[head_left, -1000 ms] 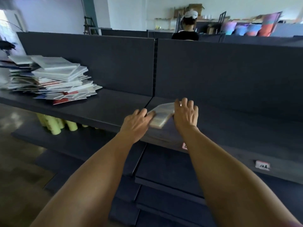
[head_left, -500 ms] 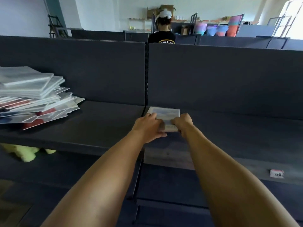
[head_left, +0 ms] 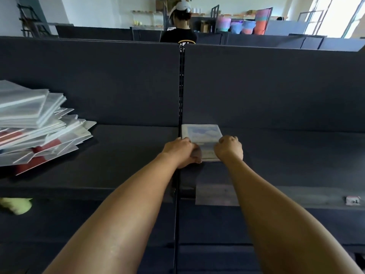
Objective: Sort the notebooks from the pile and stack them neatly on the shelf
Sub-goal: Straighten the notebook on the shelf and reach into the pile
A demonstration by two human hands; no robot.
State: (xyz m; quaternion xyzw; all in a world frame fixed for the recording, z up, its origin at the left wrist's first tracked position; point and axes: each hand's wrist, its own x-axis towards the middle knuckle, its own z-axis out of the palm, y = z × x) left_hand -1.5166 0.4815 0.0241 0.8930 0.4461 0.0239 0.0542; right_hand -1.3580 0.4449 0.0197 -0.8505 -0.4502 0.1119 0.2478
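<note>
A pale notebook (head_left: 202, 134) with a blue-and-white cover lies flat on the dark shelf (head_left: 286, 153), just right of the upright divider and close to the back panel. My left hand (head_left: 180, 151) grips its near left corner, thumb on the front edge. Curled over the notebook's near right corner is my right hand (head_left: 229, 148). The messy pile of notebooks (head_left: 37, 123), white and red covers fanned out, sits on the shelf at the far left.
A slotted upright (head_left: 181, 91) splits the shelf into two bays. A price tag (head_left: 352, 200) is on the shelf's front edge at right. Yellow-green items (head_left: 16, 205) lie on the lower shelf at left. A person (head_left: 180, 26) in a white cap stands behind the back panel.
The notebook went from being held tilted above the shelf to lying flat near the back panel. Both hands moved forward with it and curled onto its near corners.
</note>
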